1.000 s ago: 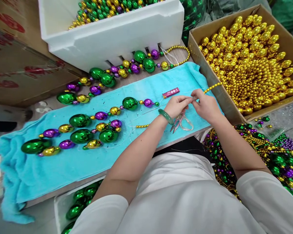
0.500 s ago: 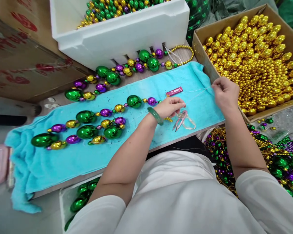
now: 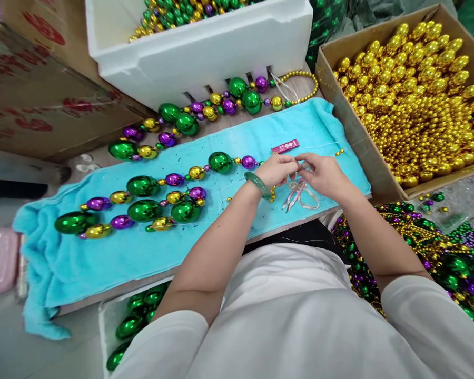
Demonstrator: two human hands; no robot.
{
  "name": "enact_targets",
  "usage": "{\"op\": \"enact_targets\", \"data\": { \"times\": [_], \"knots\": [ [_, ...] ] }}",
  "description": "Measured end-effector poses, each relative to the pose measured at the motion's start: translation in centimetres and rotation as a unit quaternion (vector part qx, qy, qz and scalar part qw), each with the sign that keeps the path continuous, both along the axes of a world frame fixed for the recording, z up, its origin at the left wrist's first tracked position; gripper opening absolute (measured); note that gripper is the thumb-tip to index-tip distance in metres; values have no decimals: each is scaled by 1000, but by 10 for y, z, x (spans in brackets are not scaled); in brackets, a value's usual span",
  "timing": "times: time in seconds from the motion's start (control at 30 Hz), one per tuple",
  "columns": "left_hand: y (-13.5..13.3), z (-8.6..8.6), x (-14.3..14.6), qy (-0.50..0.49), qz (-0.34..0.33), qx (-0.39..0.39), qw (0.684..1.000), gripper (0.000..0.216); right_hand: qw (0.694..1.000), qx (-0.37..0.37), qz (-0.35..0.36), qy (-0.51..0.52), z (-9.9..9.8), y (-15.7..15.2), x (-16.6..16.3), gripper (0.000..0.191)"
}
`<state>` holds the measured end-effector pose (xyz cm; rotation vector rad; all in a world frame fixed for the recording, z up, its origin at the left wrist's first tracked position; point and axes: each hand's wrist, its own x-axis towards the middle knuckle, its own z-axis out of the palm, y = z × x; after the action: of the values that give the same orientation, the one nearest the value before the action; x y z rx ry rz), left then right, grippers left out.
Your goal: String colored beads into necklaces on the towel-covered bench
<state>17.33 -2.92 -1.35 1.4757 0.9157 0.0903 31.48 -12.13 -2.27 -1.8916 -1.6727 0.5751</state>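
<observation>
My left hand (image 3: 277, 172), with a green bangle on its wrist, is closed in a pinch on a thin clear thread at the end of a bead strand (image 3: 174, 179). The strand of green, purple and gold beads lies looped on a turquoise towel (image 3: 114, 263). My right hand (image 3: 323, 175) meets it fingertip to fingertip, pinching the thread too; the exact grip is hidden by the fingers. Below the hands lie small thread snips (image 3: 290, 199) with a pale loop. A few gold beads (image 3: 339, 152) rest to the right, and a dark red label (image 3: 285, 146) lies just beyond.
A finished-looking bead necklace (image 3: 185, 125) lies behind the towel, against a white foam box (image 3: 205, 58) of beads. To the right stands a cardboard box (image 3: 359, 152) of gold beads. Heaped bead strands (image 3: 363, 252) sit below it, and green beads (image 3: 130, 326) at lower left.
My right hand has come left from the towel's right end to my left hand, and the thread stretched between them has slackened. Gold beads now show at the towel's right.
</observation>
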Motion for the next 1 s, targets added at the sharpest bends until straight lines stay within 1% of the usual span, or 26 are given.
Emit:
{"op": "enact_targets", "data": {
  "times": [0.07,0.13,0.2,0.3,0.37,0.47,0.53,0.6,0.67,0.7,0.77,0.83,0.87,0.9,0.93,1.0],
  "knots": [
    [0,3,0,1,-1,-1,1000,7,1000,-15,-2,2,2,4,-1,19],
    [0,2,-3,-1,-3,-5,1000,7,999,-8,-35,-7,3,5,9,15],
    [1,-1,-7,-3,-4,-15,1000,7,995,20,-100,-14,2,3,25,14],
    [1,-8,-11,2,4,-34,999,7,972,59,-224,-35,-5,1,50,14],
    [1,-11,-11,2,11,-38,999,6,958,71,-272,-56,-12,2,61,14],
    [4,-12,-10,0,13,-29,1000,7,945,82,-306,-86,-17,3,70,13],
    [7,-9,-10,2,4,-25,1000,9,943,67,-312,-100,-15,3,71,13],
    [10,-7,-10,3,-2,-25,1000,9,948,39,-293,-114,-8,2,66,14],
    [11,-5,-10,1,-1,-28,1000,8,961,39,-247,-118,1,0,55,21],
    [11,-5,-9,-1,2,-29,1000,8,970,54,-211,-105,5,-1,47,27],
    [8,-4,-7,-10,11,-27,1000,8,989,82,-116,-42,10,-2,28,36],
    [5,-4,-4,-24,22,-21,999,7,996,77,-19,36,10,1,10,38],
    [4,-4,-3,-28,29,-19,999,7,996,65,12,64,9,2,2,38],
    [2,-4,-1,-29,34,-18,999,7,995,50,26,78,8,4,-3,36],
    [1,-5,0,-28,38,-20,999,7,996,34,24,81,6,6,-6,33],
    [-1,-6,0,-28,39,-28,998,10,998,7,-3,64,3,8,-8,27]
  ]
}}
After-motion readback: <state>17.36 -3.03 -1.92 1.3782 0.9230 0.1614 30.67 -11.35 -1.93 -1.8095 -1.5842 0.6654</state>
